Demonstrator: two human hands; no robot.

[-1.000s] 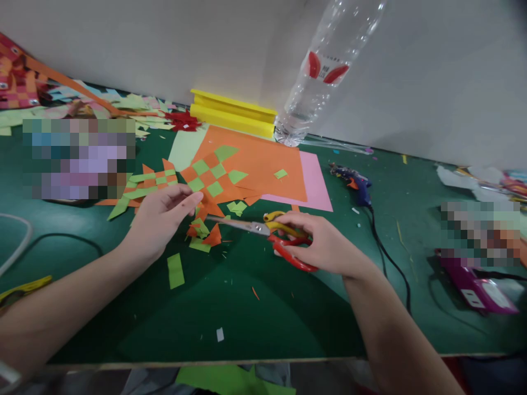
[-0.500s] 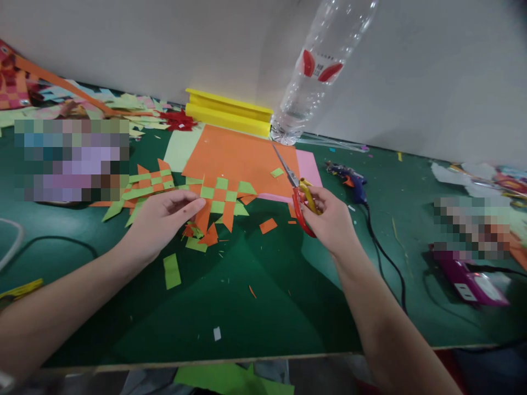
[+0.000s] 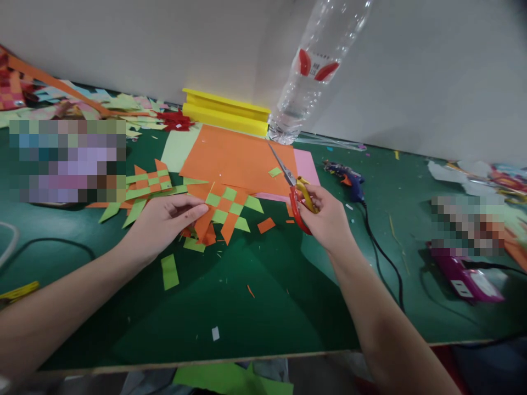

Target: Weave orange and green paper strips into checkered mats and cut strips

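Between thumb and fingers, my left hand (image 3: pixel 168 219) pinches the left side of a woven paper piece (image 3: pixel 226 206), a checkerboard of orange and green strips with pointed ends. A pair of scissors (image 3: pixel 294 189) with red and yellow handles is in my right hand (image 3: pixel 327 216); its blades point up and away, towards the bottle. A second woven paper piece (image 3: pixel 150 184) in the same colours lies left of the held one. Small orange and green offcuts (image 3: pixel 193 244) lie under and around my left hand. An orange sheet (image 3: pixel 234 159) lies flat behind the held piece.
A clear plastic bottle (image 3: pixel 304 93) and a folded yellow paper strip (image 3: pixel 226 112) stand against the wall. To the right are a blue glue gun (image 3: pixel 349 181) with a black cord and a purple device (image 3: pixel 473 280). Paper scraps (image 3: pixel 119 104) are heaped at the back left.
The woven piece in my left hand has turned clockwise, its free side tipping down towards me. My right hand keeps the scissors in nearly the same place. The whole view shifted slightly.
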